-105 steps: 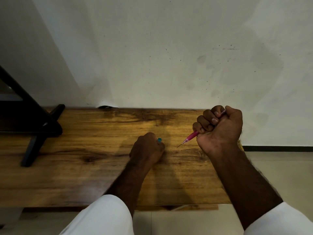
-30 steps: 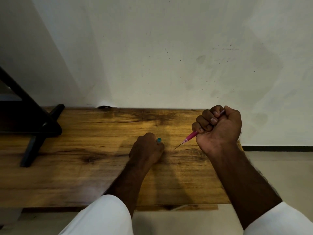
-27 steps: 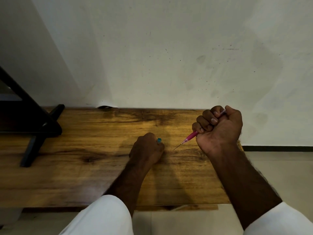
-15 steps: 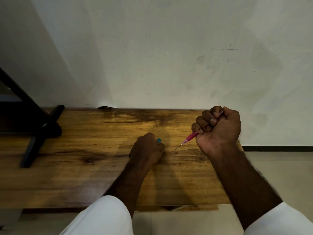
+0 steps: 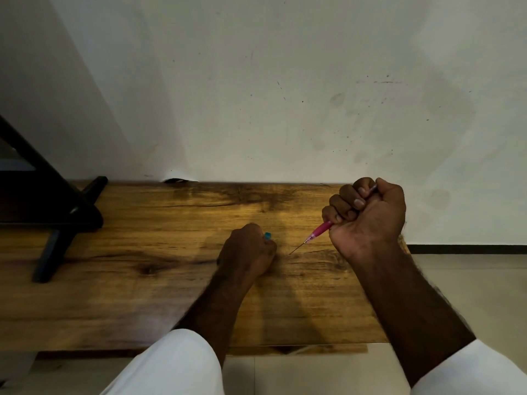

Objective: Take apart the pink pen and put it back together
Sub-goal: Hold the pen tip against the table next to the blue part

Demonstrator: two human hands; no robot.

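My right hand (image 5: 368, 220) is a closed fist around the pink pen (image 5: 320, 230). The pen's pink front end sticks out at the lower left of the fist, and a thin tip slants down almost to the wooden table (image 5: 148, 232). The pen's back end shows just above my fingers. My left hand (image 5: 246, 250) rests on the table as a fist. A small teal piece (image 5: 267, 236) pokes out at its top; the rest of that piece is hidden inside the hand.
A black stand (image 5: 54, 223) with an angled leg sits on the table's left end. A white wall rises right behind the table. The table's right edge lies under my right wrist, with pale floor beyond.
Almost nothing has moved. My right fist has shifted very slightly and both hands keep their grips.
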